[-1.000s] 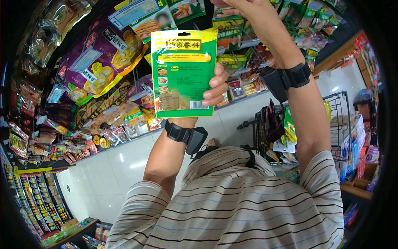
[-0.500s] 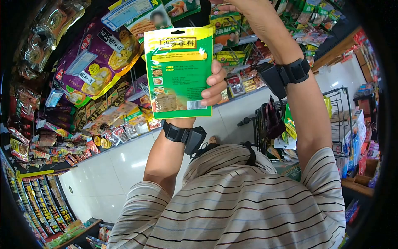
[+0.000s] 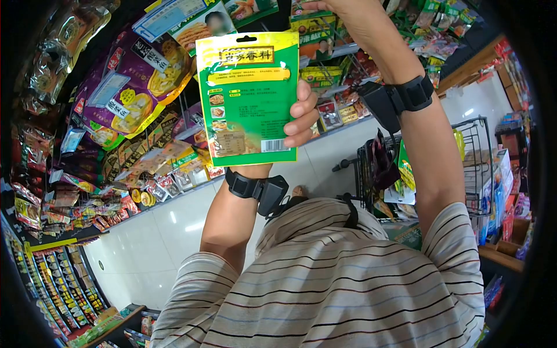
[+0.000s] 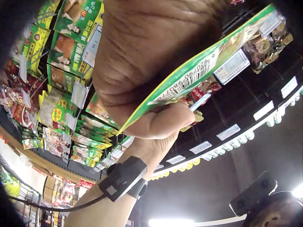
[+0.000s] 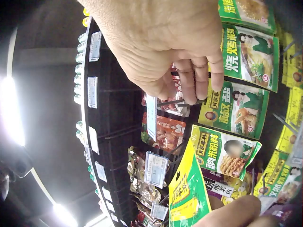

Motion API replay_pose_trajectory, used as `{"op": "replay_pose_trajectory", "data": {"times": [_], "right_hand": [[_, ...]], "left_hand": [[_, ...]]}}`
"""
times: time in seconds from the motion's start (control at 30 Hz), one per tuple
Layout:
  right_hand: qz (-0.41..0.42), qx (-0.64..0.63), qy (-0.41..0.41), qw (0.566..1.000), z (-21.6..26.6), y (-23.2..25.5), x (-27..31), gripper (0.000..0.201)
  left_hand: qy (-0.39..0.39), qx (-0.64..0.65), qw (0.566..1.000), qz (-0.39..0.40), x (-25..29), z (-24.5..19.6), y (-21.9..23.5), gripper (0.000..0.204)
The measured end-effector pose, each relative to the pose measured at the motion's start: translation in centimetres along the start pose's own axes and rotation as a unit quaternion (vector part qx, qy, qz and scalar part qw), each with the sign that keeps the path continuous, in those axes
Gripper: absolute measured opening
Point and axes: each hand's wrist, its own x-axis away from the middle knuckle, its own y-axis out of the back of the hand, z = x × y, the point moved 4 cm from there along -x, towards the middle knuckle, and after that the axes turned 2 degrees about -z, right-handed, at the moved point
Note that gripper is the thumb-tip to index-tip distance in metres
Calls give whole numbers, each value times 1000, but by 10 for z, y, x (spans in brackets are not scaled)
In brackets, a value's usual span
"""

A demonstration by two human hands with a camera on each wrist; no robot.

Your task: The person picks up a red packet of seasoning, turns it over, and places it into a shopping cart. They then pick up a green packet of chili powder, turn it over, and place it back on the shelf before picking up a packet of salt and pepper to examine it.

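Observation:
My left hand [image 3: 301, 116] grips a green and yellow seasoning packet [image 3: 246, 98], held upright with its printed back and barcode facing me. Fingers wrap its right edge; the palm is hidden behind it. From the left wrist view, the thumb and palm pinch the packet [image 4: 189, 78] along its edge. My right hand [image 5: 165, 42] is raised to the rack, its fingers pointing down and slightly bent, with nothing seen in them. They overlap a metal hook and lie beside a hanging green packet [image 5: 236, 109]. Another green packet [image 5: 225, 153] hangs just below.
Purple pouches [image 3: 130, 87] hang at the left of the rack, with price tags [image 3: 110, 90] in front. A wire shopping cart [image 3: 473, 168] holding goods stands at the right. Pale tiled floor [image 3: 151, 238] lies below, and more stocked shelves [image 3: 64, 284] stand at the lower left.
The packet in my left hand has shifted slightly left and up in the head view and appears a little larger. My right hand stays raised at the rack, slightly higher at the frame's top.

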Motion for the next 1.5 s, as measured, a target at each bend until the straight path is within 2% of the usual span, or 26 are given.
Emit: {"op": "replay_pose_trajectory", "data": {"times": [0.13,0.17,0.23,0.27,0.33,0.37,0.47,0.57,0.6,0.63,0.7,0.77,0.87,0.97,1.0,1.1,1.13,1.23,1.37,1.47,1.5], "right_hand": [[8,7,3,1000,0,1,1,32],[10,12,6,1000,1,2,-1,32],[3,34,87,996,-23,12,-11,35],[-15,33,67,997,-17,11,-9,35],[-10,21,66,998,-17,12,-11,33],[-10,14,57,998,-16,12,-11,33],[2,-4,30,1000,-9,13,-11,37],[-1,0,39,999,-6,17,-14,36],[-6,4,43,999,-4,17,-15,36],[-7,14,40,999,-1,17,-16,37],[-11,33,32,999,6,17,-17,37],[-13,41,30,999,6,16,-20,39],[-15,38,25,999,4,17,-24,41],[-22,53,9,998,6,16,-26,42],[-35,50,29,998,3,15,-28,43],[-39,49,30,998,-2,15,-31,42],[-39,45,38,997,-5,14,-33,41],[-39,37,20,998,-5,12,-33,42],[-37,34,28,998,-5,11,-33,43],[-25,19,32,999,-2,10,-31,40],[-26,21,32,999,-3,10,-32,39]], "left_hand": [[-15,-3,1000,-12,0,1,4,50],[-33,-44,997,-61,3,0,5,51],[-75,-139,977,-141,9,-6,-1,53],[-116,-274,938,-180,12,-10,-14,49],[-68,-357,878,-311,5,-32,-1,39],[-121,-372,846,-362,0,-35,0,37],[-132,-408,829,-358,5,-53,-1,38],[-164,-453,796,-368,7,-72,0,31],[-179,-479,781,-359,5,-77,-5,34],[-201,-458,779,-379,2,-77,-10,27],[-252,-471,766,-359,-3,-84,-8,25],[-216,-559,708,-373,3,-98,-5,23],[-236,-611,675,-341,0,-103,-9,21],[-295,-641,631,-323,-5,-103,-21,19],[-297,-634,629,-339,-4,-104,-21,17],[-348,-647,587,-340,-8,-110,-22,16],[-351,-639,593,-341,-10,-111,-25,17],[-391,-660,557,-317,-17,-125,-21,19],[-405,-657,561,-299,-24,-125,-26,22],[-385,-688,524,-323,-19,-125,-25,22],[-391,-682,533,-314,-20,-124,-26,22]]}}
